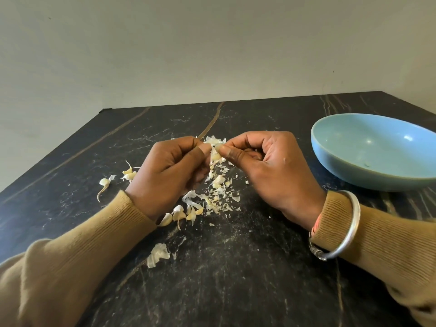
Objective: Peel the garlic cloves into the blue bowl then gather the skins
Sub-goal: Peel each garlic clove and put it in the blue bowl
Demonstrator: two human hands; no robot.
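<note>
Spanning the view, one black veined stone counter (259, 267) carries one shallow round light-blue bowl (368, 171) at the right. Two hands meet left of the bowl: the left hand (169, 171) and right hand (271, 166), whose curled fingers (203, 151) together pinch one pale garlic clove (215, 155) above the counter. Three unpeeled cloves (128, 174) lie left of the left hand, with more by its wrist. Papery skins (219, 192) lie scattered beneath the hands.

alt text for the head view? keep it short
A left hand and right hand pinch one garlic clove between them over a dark table, peeling it. Loose skins lie scattered beneath, unpeeled cloves lie near the left wrist, and a blue bowl stands to the right.
</note>
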